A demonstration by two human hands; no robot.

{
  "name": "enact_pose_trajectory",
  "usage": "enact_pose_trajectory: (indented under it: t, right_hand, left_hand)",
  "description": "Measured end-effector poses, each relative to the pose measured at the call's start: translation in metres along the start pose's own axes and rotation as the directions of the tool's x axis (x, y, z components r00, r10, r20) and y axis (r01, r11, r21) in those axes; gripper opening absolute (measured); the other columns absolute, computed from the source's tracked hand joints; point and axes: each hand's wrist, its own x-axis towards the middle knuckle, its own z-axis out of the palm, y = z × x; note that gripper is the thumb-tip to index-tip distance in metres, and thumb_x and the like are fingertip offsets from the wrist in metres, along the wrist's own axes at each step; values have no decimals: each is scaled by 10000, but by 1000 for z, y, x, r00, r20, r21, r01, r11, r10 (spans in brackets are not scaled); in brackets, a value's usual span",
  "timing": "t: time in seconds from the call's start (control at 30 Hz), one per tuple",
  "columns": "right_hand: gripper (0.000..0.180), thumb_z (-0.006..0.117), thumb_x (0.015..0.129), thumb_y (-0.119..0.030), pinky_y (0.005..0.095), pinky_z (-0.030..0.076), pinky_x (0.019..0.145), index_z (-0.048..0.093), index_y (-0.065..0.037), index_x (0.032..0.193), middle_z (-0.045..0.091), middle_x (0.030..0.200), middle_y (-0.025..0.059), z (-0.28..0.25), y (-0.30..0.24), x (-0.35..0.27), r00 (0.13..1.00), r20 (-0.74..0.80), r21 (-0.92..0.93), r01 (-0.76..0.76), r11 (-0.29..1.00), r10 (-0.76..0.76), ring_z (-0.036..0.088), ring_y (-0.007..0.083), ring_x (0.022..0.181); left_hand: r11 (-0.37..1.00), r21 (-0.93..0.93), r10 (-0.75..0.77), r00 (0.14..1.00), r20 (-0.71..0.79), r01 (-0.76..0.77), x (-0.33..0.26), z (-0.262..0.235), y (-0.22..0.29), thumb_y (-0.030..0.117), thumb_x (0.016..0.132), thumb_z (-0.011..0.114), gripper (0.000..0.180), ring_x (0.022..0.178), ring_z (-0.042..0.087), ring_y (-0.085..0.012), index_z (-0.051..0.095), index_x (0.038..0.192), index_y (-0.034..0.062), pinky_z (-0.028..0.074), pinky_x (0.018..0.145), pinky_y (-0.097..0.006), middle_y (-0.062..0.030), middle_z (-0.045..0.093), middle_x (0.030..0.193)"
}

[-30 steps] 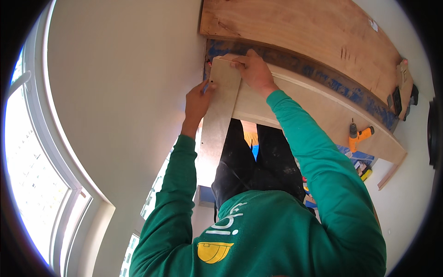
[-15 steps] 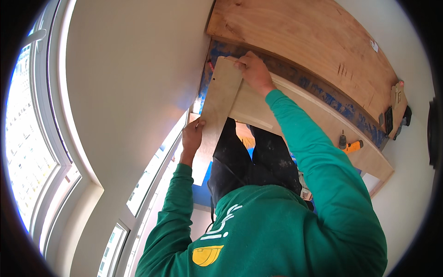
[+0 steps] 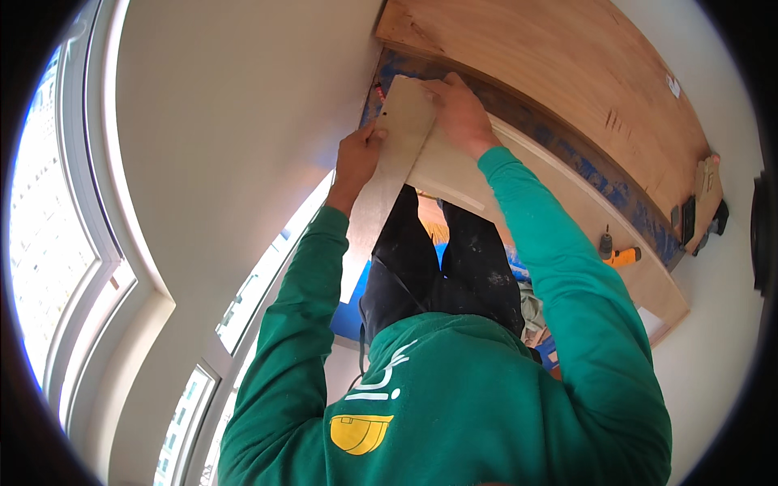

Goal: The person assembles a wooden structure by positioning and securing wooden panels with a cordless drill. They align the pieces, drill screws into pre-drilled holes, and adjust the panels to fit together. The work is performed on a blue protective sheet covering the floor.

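A narrow pale wooden strip [image 3: 379, 202] runs lengthwise in front of me, its far end lying against a blue-taped edge [image 3: 583, 170]. My left hand [image 3: 359, 155] grips the strip's left edge near that far end. My right hand [image 3: 459, 113] presses down on the end of the strip, fingers spread over it. Both arms are in green sleeves. Under the strip lies a longer pale board [image 3: 592, 227] that runs off to the right.
A large sheet of brown plywood [image 3: 567, 65] lies beyond the blue edge. An orange drill [image 3: 620, 257] rests beside the long board, and dark tools [image 3: 697, 219] lie at the far right. A white wall [image 3: 227, 121] and tall windows [image 3: 49, 235] fill the left.
My left hand, lower on the strip half a second ago, has slid back up near its far end. My right hand has stayed on the end. The strip has tilted slightly.
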Motion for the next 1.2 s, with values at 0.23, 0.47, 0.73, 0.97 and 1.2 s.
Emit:
enact_pose_trajectory:
  t: [0.23,0.47,0.73,0.97,1.2]
  right_hand:
    - [322,721,1045,-232,519,547,1014,795,-93,1326,635,1166,187,8,4,5,1000,2,39,16,999,-16,681,414,1135]
    - [314,736,1031,-268,504,544,999,803,-95,1284,636,1156,182,7,15,11,1000,9,70,0,998,-1,676,405,1114]
    - [342,723,1031,-325,512,534,1025,798,-95,1273,655,1203,211,5,24,22,996,56,27,66,997,-67,668,422,1140]
    - [340,731,1036,-322,513,525,1074,785,-113,1298,653,1261,223,5,28,21,990,131,12,51,999,-52,649,437,1241]
    - [310,746,1034,-312,531,542,1048,800,-115,1268,660,1284,229,-1,17,20,993,106,28,46,999,-48,680,449,1194]
  left_hand:
    - [989,142,47,999,-18,-44,5,0,-9,302,1084,675,420,961,794,-377,738,1453,110,589,871,-436,-243,804,1072]
    - [987,-109,-128,988,-83,119,-2,-3,5,311,1069,708,394,733,693,-246,746,1312,3,558,720,-399,-106,712,849]
    - [932,73,347,932,109,-355,-57,146,50,246,1056,692,182,804,731,-363,732,1063,68,586,705,-446,-149,781,993]
    - [494,100,848,504,167,-864,1,220,39,228,1013,677,185,1118,725,-399,755,1101,85,571,962,-537,-142,794,1124]
    - [471,312,782,554,285,-825,-21,170,59,184,956,727,200,1216,688,-352,769,1131,97,501,1098,-534,-137,755,1255]
